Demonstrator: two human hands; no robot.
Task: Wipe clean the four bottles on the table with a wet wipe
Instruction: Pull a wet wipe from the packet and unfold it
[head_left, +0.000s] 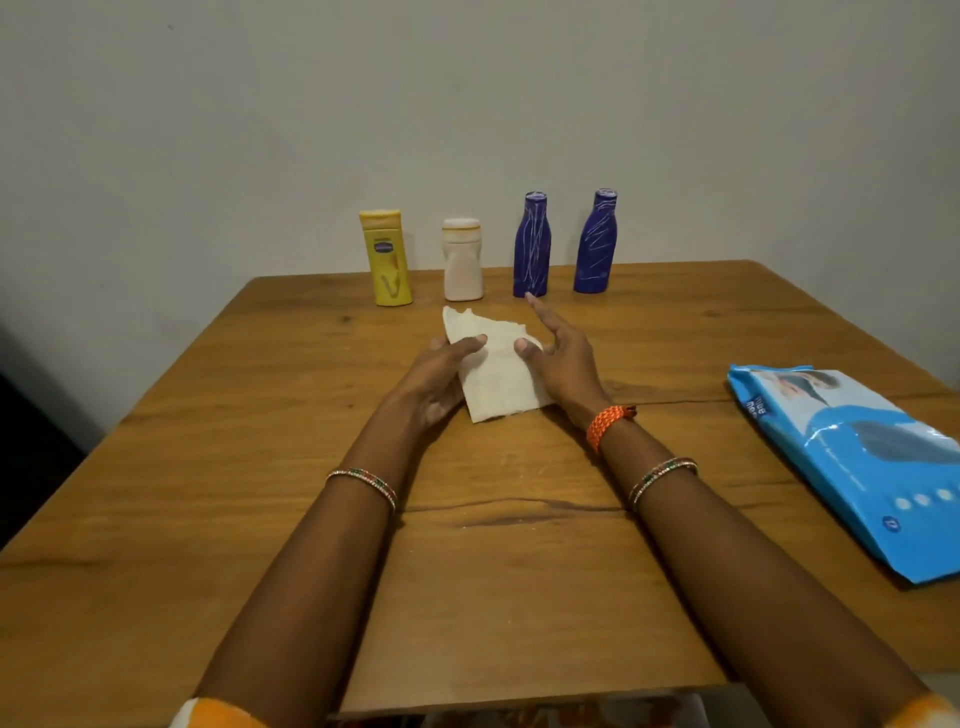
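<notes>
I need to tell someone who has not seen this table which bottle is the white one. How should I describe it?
Look at the far edge of the wooden table, where four bottles stand in a row in front of the wall. The white bottle is second from the left, between the yellow bottle and the two blue bottles. It is the shortest of the four and the only pale one.

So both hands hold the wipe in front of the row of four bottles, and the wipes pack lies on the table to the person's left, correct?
Not quite. The head view shows the blue wipes pack on the person's right side of the table, not the left. The rest holds: left hand and right hand hold the wipe before the four bottles.
</notes>
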